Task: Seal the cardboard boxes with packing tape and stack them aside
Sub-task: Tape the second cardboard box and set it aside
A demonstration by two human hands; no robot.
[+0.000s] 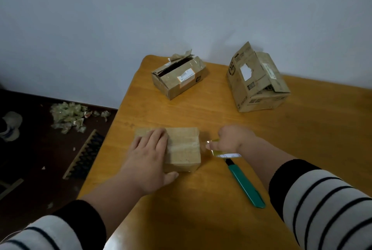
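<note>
A small cardboard box (pixel 184 149) lies near the front left of the wooden table (pixel 201 112), a strip of clear tape running across its top. My left hand (pixel 148 157) presses flat on the box's left half, thumb against the front face. Just right of the box my right hand (pixel 233 139) grips a roll of clear packing tape (pixel 222 154), held close to the box's right edge. Two more cardboard boxes stand farther back: one (pixel 178 77) with torn flaps open, another (pixel 256 80) tilted with a flap sticking up.
A green utility knife (pixel 246 184) lies on the table below my right hand. Crumpled tape scraps (pixel 68 115) litter the dark floor at left, beside a wooden strip (pixel 84 157) and a shoe (pixel 11 126). A pale wall stands behind the table.
</note>
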